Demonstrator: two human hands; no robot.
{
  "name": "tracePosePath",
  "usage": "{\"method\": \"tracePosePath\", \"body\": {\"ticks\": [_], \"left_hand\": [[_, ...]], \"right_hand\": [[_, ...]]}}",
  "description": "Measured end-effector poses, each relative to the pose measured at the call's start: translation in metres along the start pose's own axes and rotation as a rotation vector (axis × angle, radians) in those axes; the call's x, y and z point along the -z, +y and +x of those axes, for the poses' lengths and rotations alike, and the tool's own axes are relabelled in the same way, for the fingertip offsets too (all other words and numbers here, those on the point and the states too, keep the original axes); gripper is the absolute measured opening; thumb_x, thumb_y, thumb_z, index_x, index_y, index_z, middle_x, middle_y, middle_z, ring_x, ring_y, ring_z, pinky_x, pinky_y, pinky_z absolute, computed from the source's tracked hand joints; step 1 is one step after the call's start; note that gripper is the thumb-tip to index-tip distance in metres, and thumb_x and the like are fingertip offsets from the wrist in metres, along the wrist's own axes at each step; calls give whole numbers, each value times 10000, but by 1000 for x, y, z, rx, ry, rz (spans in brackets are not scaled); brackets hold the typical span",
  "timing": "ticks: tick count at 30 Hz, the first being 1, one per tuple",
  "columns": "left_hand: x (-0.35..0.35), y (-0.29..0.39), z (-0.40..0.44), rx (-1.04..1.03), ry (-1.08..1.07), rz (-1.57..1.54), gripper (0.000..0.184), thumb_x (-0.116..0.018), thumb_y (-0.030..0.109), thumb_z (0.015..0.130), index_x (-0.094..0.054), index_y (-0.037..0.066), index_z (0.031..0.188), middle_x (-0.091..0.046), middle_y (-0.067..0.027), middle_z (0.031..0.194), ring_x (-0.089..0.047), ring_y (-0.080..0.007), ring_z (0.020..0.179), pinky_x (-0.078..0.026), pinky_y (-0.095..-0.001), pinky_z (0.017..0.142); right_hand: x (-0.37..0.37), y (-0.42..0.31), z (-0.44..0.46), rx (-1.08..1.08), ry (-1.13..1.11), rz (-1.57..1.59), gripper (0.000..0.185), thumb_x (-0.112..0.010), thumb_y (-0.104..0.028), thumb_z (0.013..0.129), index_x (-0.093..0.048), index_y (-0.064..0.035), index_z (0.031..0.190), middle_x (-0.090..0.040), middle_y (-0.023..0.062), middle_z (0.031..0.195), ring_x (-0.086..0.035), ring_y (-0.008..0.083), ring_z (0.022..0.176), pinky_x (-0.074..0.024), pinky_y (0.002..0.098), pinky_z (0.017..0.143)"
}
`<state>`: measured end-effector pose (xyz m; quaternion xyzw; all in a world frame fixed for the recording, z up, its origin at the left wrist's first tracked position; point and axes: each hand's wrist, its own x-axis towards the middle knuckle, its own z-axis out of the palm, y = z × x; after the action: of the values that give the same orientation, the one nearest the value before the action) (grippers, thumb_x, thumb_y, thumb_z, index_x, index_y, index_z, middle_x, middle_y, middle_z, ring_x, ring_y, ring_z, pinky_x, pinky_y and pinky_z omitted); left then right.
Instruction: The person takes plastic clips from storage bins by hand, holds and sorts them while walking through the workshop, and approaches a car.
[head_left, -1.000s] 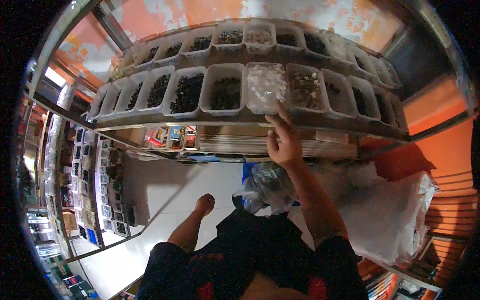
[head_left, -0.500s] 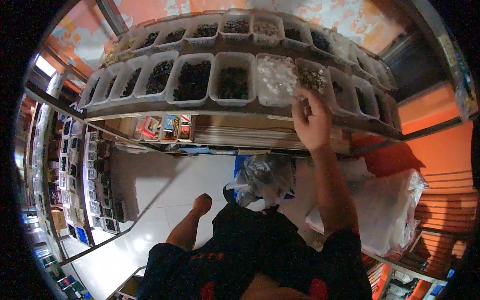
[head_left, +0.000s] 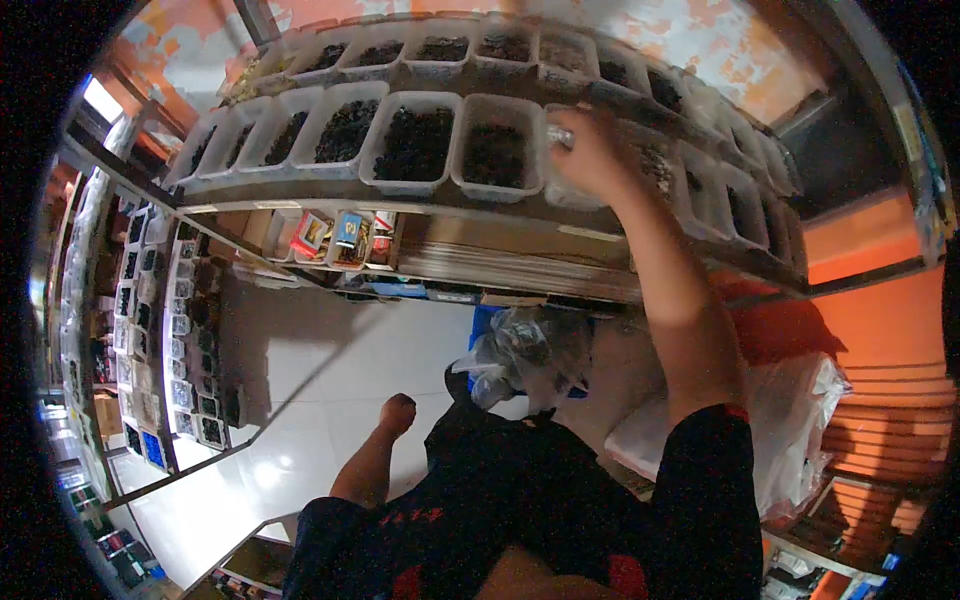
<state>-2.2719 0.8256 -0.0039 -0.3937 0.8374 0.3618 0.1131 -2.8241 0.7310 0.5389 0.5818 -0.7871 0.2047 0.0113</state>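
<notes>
My right hand [head_left: 590, 155] reaches over the tub of clear plastic pieces [head_left: 570, 195] in the front row, with its fingers bent down into it. Its fingertips are mostly hidden, and I cannot make out what they hold. Left of that tub stands a tub of dark small parts [head_left: 497, 150]; to its right, partly behind my wrist, is a tub of pale mixed parts [head_left: 655, 168]. My left hand [head_left: 398, 413] hangs low over the white floor, its fingers curled closed, with nothing visible in them.
A second row of tubs [head_left: 437, 50] stands behind. Below the shelf edge [head_left: 470, 213] are small coloured boxes [head_left: 347, 232]. Clear plastic bags [head_left: 530, 350] lie in a blue container on the floor. More racks of bins [head_left: 185, 350] stand left; a wrapped white stack [head_left: 790, 430] is at right.
My right hand has moved from the front edge of the clear-piece tub further forward, over the tub, and its fingers have bent. My left hand stays low and closed. The view has shifted slightly.
</notes>
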Motion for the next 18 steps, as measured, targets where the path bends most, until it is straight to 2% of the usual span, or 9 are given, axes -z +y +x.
{"method": "tracePosePath", "body": {"ticks": [3,5,7,10,12,13,15,17,18], "left_hand": [[-2,4,-13,-38,36,-36,253,-560,198,892,-748,45,964,-726,-209,1097,-684,-410,1049,-551,-500,943],[10,11,-18,-149,-89,240,226,-577,191,888,-748,55,942,-727,-197,1062,-689,-402,1026,-558,-503,932],[1,2,-10,-199,-143,400,187,-614,201,878,-758,86,907,-724,-183,1034,-694,-394,1002,-567,-501,924],[-9,-21,-10,-119,-14,90,203,-613,223,877,-766,91,875,-741,-184,1037,-695,-395,995,-566,-488,892],[4,-13,-6,172,-112,-324,226,-593,214,899,-755,61,931,-759,-170,974,-721,-341,908,-581,-450,810],[29,14,-19,308,-75,-572,232,-574,182,921,-725,32,1012,-765,-144,908,-721,-255,785,-582,-393,709],[41,7,-20,-28,-37,-439,250,-564,166,931,-695,10,1076,-763,-135,881,-709,-213,736,-570,-363,659],[54,19,-10,361,-80,-792,297,-561,150,937,-661,-17,1162,-768,-150,896,-702,-197,696,-561,-347,626],[63,23,-11,354,-77,-792,303,-561,143,936,-657,-21,1173,-768,-153,902,-701,-200,689,-561,-345,624]], "right_hand": [[-21,15,5,46,32,6,449,-751,-178,800,-710,-86,1238,-714,180,1201,-690,364,1092,-553,452,940],[-20,12,3,-1,40,31,445,-750,-158,791,-712,-84,1228,-718,178,1189,-694,362,1080,-554,453,935],[-20,11,-2,89,119,20,382,-739,-132,799,-719,-70,1176,-725,184,1138,-690,376,1071,-557,470,920],[-19,13,-5,92,141,41,327,-728,-121,815,-721,-62,1136,-717,199,1110,-676,405,1050,-550,500,913],[-21,15,-12,191,304,-40,336,-720,-119,825,-719,-69,1157,-714,192,1126,-660,401,1072,-525,515,946],[-17,11,-15,178,310,-58,338,-716,-120,827,-719,-72,1161,-716,184,1128,-659,400,1066,-522,514,945],[-11,6,-32,177,381,-34,324,-705,-118,833,-719,-78,1154,-716,167,1138,-652,398,1060,-517,511,947],[-5,4,-52,238,513,73,273,-692,-116,846,-711,-74,1115,-698,146,1165,-634,398,1078,-507,503,954],[-3,2,-69,258,573,71,240,-688,-104,850,-704,-67,1087,-684,138,1163,-629,384,1083,-507,503,941]]}}
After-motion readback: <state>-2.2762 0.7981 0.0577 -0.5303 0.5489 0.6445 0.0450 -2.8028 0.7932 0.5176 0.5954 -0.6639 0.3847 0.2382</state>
